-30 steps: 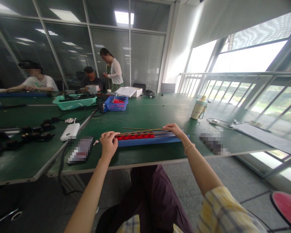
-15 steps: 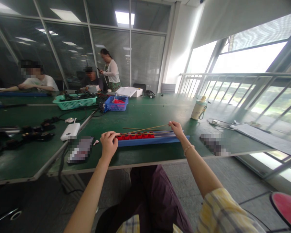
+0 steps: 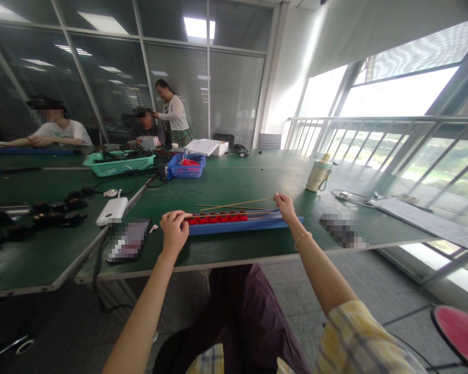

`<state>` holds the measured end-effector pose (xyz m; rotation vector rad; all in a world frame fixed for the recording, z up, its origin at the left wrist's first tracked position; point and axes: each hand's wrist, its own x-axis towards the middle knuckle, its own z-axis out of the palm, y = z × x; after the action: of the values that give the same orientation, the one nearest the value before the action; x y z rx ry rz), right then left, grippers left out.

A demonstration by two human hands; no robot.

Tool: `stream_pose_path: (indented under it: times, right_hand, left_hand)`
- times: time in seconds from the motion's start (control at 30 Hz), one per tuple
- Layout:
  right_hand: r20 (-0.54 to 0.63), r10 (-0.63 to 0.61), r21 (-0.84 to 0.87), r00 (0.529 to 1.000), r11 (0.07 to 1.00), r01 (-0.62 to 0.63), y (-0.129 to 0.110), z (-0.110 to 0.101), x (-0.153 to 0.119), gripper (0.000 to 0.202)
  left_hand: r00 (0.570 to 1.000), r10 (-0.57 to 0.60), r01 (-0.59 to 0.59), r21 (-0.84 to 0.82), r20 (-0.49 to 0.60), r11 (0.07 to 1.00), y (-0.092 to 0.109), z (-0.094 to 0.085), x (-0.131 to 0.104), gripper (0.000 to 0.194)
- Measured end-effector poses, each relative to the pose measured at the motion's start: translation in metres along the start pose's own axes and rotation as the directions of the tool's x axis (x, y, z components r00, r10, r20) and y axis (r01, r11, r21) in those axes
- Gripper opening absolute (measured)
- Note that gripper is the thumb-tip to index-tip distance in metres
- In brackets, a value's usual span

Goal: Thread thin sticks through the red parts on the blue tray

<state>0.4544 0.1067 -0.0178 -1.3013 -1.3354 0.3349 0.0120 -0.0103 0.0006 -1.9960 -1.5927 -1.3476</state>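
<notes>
A long blue tray [image 3: 234,228] lies lengthwise in front of me on the green table. A row of several red blocks [image 3: 218,217] fills its left part. My right hand [image 3: 284,205] pinches the right end of a thin yellowish rod [image 3: 242,203], raised at a slant above the tray. At the tray's left end, my left hand [image 3: 174,228] has its fingers closed around the rod's other end, over the first red block; its fingertips are partly hidden. Another thin rod [image 3: 206,205] lies behind the tray.
Left of the tray are a phone [image 3: 128,241], an earbud [image 3: 153,228] and a white power bank [image 3: 112,211]. A bottle [image 3: 319,174] and another phone [image 3: 338,231] are on the right. Green [image 3: 120,165] and blue baskets [image 3: 187,169] stand farther back. Several people are beyond.
Both hands keep nearly the same place, the rod still slanting between them. The standing person in the background has brought their hands toward the seated person's head.
</notes>
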Motion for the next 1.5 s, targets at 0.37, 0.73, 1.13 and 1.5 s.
stream_pose_path:
  times: [0.37, 0.73, 1.13, 1.5]
  right_hand:
    - [0.002, -0.006, -0.139, 1.000, 0.990, 0.006, -0.002, -0.001, -0.002, 0.057]
    - [0.234, -0.052, -0.367, 0.971, 0.920, 0.138, -0.015, 0.011, -0.011, 0.046]
    - [0.365, 0.078, -0.539, 0.928, 0.830, 0.143, -0.012, 0.014, -0.005, 0.030]
    - [0.395, 0.229, -0.717, 0.890, 0.682, 0.143, -0.020, 0.016, -0.005, 0.034]
  left_hand:
    - [1.000, 0.005, -0.005, 0.007, -0.007, 1.000, -0.001, 0.001, 0.000, 0.032]
    - [1.000, -0.002, 0.002, 0.007, -0.001, 1.000, -0.003, 0.002, 0.000, 0.033]
    - [1.000, -0.015, 0.015, 0.008, 0.011, 1.000, -0.002, 0.002, -0.001, 0.033]
    - [1.000, -0.014, 0.014, 0.009, 0.015, 1.000, -0.001, 0.001, -0.001, 0.033]
